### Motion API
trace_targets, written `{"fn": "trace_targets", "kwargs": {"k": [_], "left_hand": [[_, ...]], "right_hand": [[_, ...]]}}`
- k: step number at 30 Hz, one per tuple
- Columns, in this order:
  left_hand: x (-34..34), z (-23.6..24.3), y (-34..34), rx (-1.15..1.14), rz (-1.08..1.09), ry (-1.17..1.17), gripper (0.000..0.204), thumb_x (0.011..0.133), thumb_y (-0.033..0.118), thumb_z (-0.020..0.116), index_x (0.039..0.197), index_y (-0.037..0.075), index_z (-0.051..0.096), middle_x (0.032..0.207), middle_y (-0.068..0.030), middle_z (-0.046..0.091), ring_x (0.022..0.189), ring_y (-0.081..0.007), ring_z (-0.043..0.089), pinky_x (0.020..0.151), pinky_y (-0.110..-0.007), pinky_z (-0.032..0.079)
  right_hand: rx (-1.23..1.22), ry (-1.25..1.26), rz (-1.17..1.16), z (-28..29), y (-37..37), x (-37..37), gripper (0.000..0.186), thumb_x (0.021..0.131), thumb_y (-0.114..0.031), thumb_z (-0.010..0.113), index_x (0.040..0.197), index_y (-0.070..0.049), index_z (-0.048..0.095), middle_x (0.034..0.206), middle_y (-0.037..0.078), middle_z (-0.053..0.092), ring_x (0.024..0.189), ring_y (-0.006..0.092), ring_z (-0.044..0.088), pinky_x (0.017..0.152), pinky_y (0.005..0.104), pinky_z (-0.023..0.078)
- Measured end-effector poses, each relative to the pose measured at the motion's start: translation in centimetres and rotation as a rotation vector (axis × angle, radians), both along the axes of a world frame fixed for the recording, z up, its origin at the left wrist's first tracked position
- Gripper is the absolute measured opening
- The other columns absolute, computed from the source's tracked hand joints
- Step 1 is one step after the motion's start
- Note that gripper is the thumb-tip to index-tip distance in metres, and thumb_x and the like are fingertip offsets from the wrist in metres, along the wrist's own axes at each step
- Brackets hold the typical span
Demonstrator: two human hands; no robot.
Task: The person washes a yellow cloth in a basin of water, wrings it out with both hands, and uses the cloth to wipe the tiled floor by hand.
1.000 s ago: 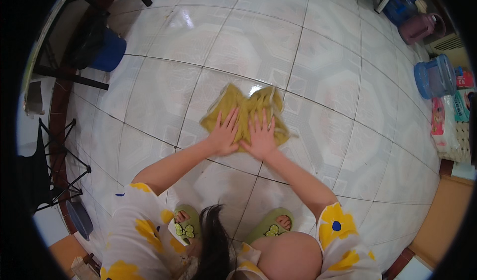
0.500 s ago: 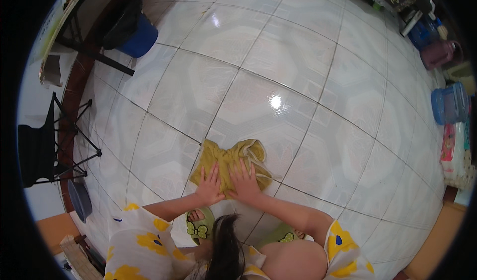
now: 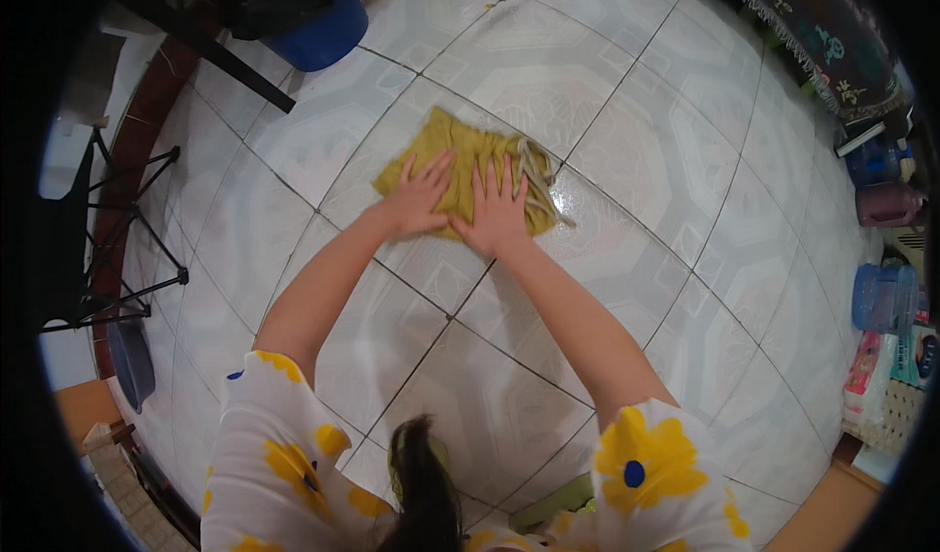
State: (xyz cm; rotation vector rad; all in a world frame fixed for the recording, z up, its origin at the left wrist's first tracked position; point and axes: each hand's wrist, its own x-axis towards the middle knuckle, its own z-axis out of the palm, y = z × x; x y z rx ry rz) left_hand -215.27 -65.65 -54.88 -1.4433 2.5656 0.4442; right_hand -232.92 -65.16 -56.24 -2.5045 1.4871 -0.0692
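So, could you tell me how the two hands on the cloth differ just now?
The left hand lies on the plain left part of the yellow cloth; the right hand lies by its bunched, striped right side. The left hand sits slightly farther from the body than the right. Both are flat, fingers spread, pressing the cloth to the tiled floor.

The cloth lies on the floor, both hands on it, left hand beside right hand.
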Motion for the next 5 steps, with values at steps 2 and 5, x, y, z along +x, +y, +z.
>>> {"fn": "trace_targets", "kwargs": {"k": [2, 5], "left_hand": [[0.7, -0.1, -3.2, -0.01, 0.106, -0.038, 0.079, 0.073, 0.046, 0.048, 0.131, -0.003, 0.03, 0.147, -0.0134, 0.002, 0.136, -0.0246, 0.001, 0.105, -0.052, 0.001], [0.5, -0.9, -5.0, -0.06, 0.162, 0.015, 0.078, 0.074, 0.046, 0.05, 0.134, 0.002, 0.028, 0.147, -0.0124, 0.001, 0.136, -0.0248, 0.002, 0.105, -0.053, -0.001]], "right_hand": [[-0.018, 0.032, -0.042, 0.1, -3.0, 1.3, 0.086, 0.078, -0.059, 0.043, 0.14, -0.006, 0.016, 0.145, 0.015, 0.014, 0.134, 0.0354, 0.0, 0.103, 0.0571, 0.002], [-0.072, 0.046, -0.12, -0.2, -4.9, 2.1, 0.086, 0.079, -0.06, 0.042, 0.141, -0.008, 0.013, 0.146, 0.012, 0.012, 0.134, 0.0334, 0.001, 0.104, 0.0565, 0.002]]}}
